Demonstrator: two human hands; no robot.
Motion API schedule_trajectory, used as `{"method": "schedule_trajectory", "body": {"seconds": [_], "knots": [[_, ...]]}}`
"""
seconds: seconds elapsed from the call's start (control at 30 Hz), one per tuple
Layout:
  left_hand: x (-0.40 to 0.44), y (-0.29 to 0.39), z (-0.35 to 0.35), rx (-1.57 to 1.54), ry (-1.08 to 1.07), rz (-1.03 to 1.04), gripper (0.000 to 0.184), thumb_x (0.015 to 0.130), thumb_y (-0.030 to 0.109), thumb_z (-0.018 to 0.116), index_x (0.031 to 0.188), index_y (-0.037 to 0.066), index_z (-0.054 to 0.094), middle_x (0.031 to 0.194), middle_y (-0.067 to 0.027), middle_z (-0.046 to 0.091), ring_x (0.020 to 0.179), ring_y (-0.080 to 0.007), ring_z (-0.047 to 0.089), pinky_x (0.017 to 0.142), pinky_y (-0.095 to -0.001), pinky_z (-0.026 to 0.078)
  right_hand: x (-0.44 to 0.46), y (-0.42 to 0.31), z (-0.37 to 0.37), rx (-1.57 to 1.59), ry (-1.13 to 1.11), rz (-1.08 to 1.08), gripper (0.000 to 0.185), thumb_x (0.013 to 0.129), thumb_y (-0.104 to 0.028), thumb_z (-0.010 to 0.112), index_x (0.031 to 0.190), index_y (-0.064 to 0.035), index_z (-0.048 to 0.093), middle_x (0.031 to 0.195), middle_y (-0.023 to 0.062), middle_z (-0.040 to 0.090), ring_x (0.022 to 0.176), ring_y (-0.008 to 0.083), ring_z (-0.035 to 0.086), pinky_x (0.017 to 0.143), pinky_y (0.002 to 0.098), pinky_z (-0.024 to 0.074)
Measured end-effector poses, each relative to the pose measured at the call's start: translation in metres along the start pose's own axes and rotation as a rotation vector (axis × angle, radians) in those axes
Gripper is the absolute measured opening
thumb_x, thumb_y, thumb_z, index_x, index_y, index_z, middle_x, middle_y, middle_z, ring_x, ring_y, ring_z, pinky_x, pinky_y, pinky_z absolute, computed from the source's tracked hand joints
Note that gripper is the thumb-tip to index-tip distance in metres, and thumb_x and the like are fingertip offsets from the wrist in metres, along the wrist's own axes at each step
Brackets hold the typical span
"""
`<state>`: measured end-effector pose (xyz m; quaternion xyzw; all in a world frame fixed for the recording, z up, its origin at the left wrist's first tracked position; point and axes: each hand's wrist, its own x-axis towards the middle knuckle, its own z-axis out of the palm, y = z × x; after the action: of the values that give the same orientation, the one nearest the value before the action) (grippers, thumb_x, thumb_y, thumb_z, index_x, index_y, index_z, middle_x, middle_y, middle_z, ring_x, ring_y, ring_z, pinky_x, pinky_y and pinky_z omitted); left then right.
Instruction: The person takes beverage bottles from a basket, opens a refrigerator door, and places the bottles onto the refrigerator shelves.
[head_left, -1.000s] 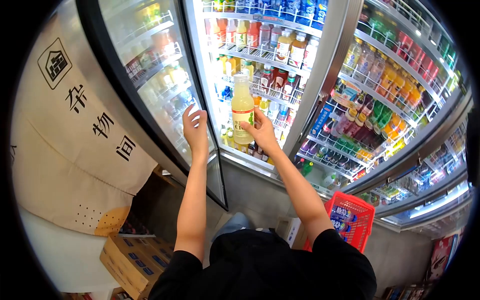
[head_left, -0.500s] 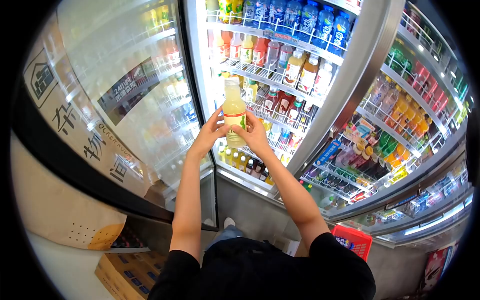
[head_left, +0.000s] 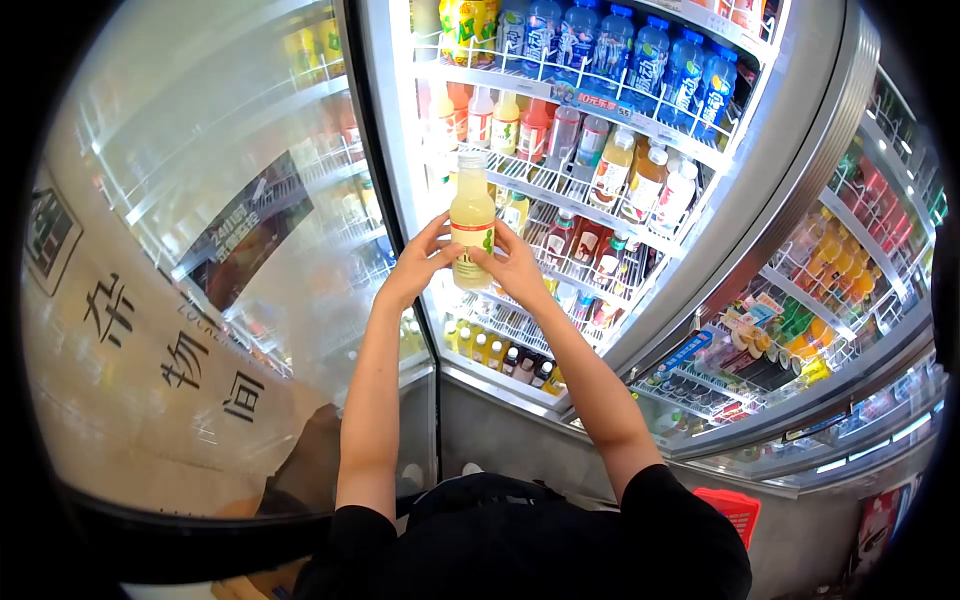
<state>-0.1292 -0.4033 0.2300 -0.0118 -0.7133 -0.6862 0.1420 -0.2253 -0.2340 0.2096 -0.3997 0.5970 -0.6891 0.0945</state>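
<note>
A bottle of pale yellow drink point(head_left: 473, 212) with a white cap and a red-banded label stands upright between my two hands. My left hand point(head_left: 425, 262) grips its left side near the lower label, thumb across the front. From the right, my right hand point(head_left: 512, 262) closes on the same bottle, its thumb also on the label. The fingers behind the bottle are partly hidden. Just beyond it is the lit fridge, whose middle wire shelf point(head_left: 540, 185) carries similar bottles of yellow, pink and red drinks.
The fridge's glass door point(head_left: 250, 300) stands open at my left. Blue-labelled bottles point(head_left: 610, 55) fill an upper shelf. More glass-fronted fridges point(head_left: 800, 320) run along the right. A red basket point(head_left: 735, 512) is on the floor by my right side.
My view has shifted, so the fridge shelves appear larger and the red basket sits lower. Both hands keep hold of the bottle at nearly the same spot in view.
</note>
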Motion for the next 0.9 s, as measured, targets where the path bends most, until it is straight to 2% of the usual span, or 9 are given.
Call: {"method": "schedule_trajectory", "body": {"seconds": [0.17, 0.27, 0.47, 0.53, 0.57, 0.67, 0.73, 0.8, 0.9], "knots": [[0.039, -0.020, -0.015, -0.056, 0.010, 0.031, 0.066, 0.093, 0.020, 0.068, 0.150, 0.008, 0.036, 0.140, -0.0153, 0.050, 0.121, -0.0235, 0.053, 0.098, -0.0362, 0.047, 0.038, 0.010, -0.009, -0.095, -0.017, 0.003, 0.070, 0.089, -0.014, 0.072, 0.148, -0.0001, 0.037, 0.127, 0.0182, 0.062, 0.114, 0.0201, 0.062, 0.093, 0.0352, 0.0528], [0.061, -0.029, -0.027, -0.064, 0.006, 0.045, 0.061, 0.094, 0.021, 0.068, 0.146, 0.006, 0.040, 0.140, -0.0155, 0.050, 0.123, -0.0242, 0.052, 0.101, -0.0368, 0.046, 0.056, 0.018, -0.011, -0.199, 0.014, -0.028, 0.071, 0.089, -0.015, 0.073, 0.148, 0.0001, 0.037, 0.125, 0.0174, 0.062, 0.113, 0.0200, 0.062, 0.094, 0.0360, 0.0528], [0.113, -0.032, -0.038, -0.024, -0.067, 0.112, 0.065, 0.096, 0.024, 0.065, 0.149, 0.002, 0.035, 0.140, -0.0153, 0.050, 0.122, -0.0224, 0.054, 0.101, -0.0363, 0.047, 0.098, 0.040, -0.024, -0.101, 0.083, -0.010, 0.073, 0.088, -0.019, 0.074, 0.148, 0.0005, 0.037, 0.132, 0.0174, 0.057, 0.119, 0.0251, 0.059, 0.097, 0.0370, 0.0508], [0.133, -0.038, -0.045, 0.116, -0.035, 0.109, 0.064, 0.096, 0.026, 0.064, 0.150, 0.005, 0.037, 0.134, -0.0125, 0.052, 0.121, -0.0218, 0.053, 0.098, -0.0350, 0.048, 0.115, 0.041, -0.029, -0.230, 0.086, -0.040, 0.074, 0.089, -0.017, 0.073, 0.149, 0.0005, 0.035, 0.130, 0.0148, 0.060, 0.121, 0.0225, 0.057, 0.101, 0.0348, 0.0462], [0.144, -0.041, -0.048, 0.178, -0.027, 0.126, 0.063, 0.097, 0.028, 0.064, 0.151, 0.010, 0.038, 0.131, -0.0099, 0.052, 0.120, -0.0217, 0.052, 0.095, -0.0343, 0.049, 0.125, 0.042, -0.031, -0.306, 0.116, -0.097, 0.073, 0.086, -0.020, 0.076, 0.146, 0.0001, 0.040, 0.131, 0.0189, 0.058, 0.117, 0.0249, 0.061, 0.098, 0.0386, 0.0499], [0.164, -0.023, -0.048, 0.215, -0.004, 0.088, 0.063, 0.097, 0.028, 0.063, 0.152, 0.014, 0.037, 0.130, -0.0079, 0.052, 0.121, -0.0220, 0.051, 0.096, -0.0351, 0.047, 0.148, 0.034, -0.038, -0.495, 0.129, -0.065, 0.069, 0.086, -0.020, 0.076, 0.143, 0.0008, 0.043, 0.131, 0.0192, 0.059, 0.117, 0.0254, 0.061, 0.098, 0.0382, 0.0504], [0.190, -0.031, -0.053, 0.193, -0.024, 0.101, 0.063, 0.097, 0.028, 0.063, 0.152, 0.016, 0.037, 0.133, -0.0082, 0.053, 0.122, -0.0225, 0.051, 0.100, -0.0373, 0.045, 0.166, 0.046, -0.043, -0.418, 0.157, -0.013, 0.067, 0.086, -0.019, 0.076, 0.141, 0.0012, 0.044, 0.130, 0.0184, 0.059, 0.116, 0.0263, 0.061, 0.100, 0.0385, 0.0503], [0.213, -0.034, -0.056, 0.206, -0.034, 0.206, 0.063, 0.097, 0.028, 0.063, 0.152, 0.017, 0.037, 0.137, -0.0088, 0.052, 0.124, -0.0236, 0.050, 0.104, -0.0387, 0.043, 0.183, 0.053, -0.047, -0.284, 0.200, -0.079, 0.067, 0.085, -0.015, 0.076, 0.142, 0.0007, 0.043, 0.131, 0.0167, 0.058, 0.117, 0.0261, 0.061, 0.102, 0.0399, 0.0500], [0.237, -0.034, -0.057, 0.170, -0.005, 0.261, 0.061, 0.096, 0.026, 0.064, 0.149, 0.011, 0.040, 0.140, -0.0118, 0.050, 0.126, -0.0259, 0.049, 0.105, -0.0389, 0.042, 0.211, 0.066, -0.054, -0.283, 0.190, -0.164, 0.066, 0.085, -0.009, 0.075, 0.142, 0.0005, 0.042, 0.131, 0.0159, 0.058, 0.121, 0.0263, 0.059, 0.101, 0.0414, 0.0509]]}}
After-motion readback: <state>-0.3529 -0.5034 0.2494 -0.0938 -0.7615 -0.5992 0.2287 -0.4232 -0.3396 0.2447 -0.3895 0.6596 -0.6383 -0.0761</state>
